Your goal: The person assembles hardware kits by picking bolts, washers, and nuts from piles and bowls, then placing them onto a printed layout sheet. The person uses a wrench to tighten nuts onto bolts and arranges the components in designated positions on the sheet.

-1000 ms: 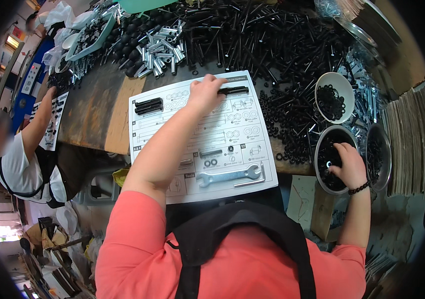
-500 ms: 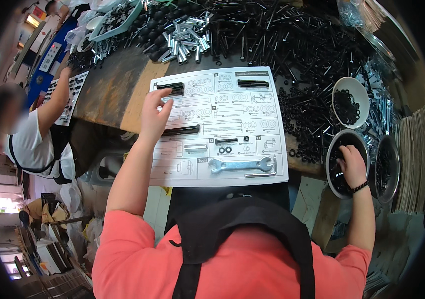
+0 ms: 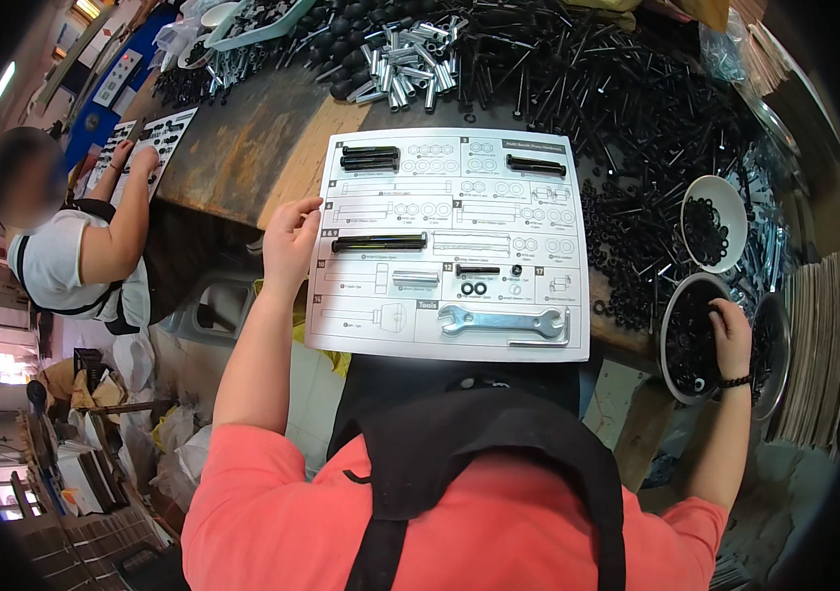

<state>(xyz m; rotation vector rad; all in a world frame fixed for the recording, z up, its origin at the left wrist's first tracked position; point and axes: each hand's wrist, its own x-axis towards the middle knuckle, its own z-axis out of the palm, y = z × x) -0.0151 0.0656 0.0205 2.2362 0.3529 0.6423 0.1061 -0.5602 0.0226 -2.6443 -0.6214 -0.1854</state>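
A white printed sheet (image 3: 380, 340) with part drawings lies in front of me on the table. On it are black bolts (image 3: 370, 158) at the upper left, more bolts (image 3: 536, 165) at the upper right and long black bolts (image 3: 378, 242) at the left. Lower down are a silver sleeve (image 3: 416, 279), a short black bolt (image 3: 477, 270), two black rings (image 3: 473, 289), a double-ended wrench (image 3: 502, 320) and a hex key (image 3: 540, 342). My left hand (image 3: 290, 244) is at the sheet's left edge, fingers bent and apart. My right hand (image 3: 732, 338) is closed at a metal bowl (image 3: 665, 340) of small black parts; what its fingertips hold is unclear.
Beyond the sheet lie heaped black bolts (image 3: 577, 74) and silver sleeves (image 3: 415, 64). A white bowl (image 3: 735, 222) of black rings and another metal bowl (image 3: 779, 345) stand at right, beside stacked cardboard (image 3: 819, 335). A co-worker (image 3: 95, 251) works at left over another sheet.
My left hand has drawn back from the upper-left bolts to the sheet's left edge. My right hand has moved from inside the metal bowl to its right rim. The view has shifted slightly.
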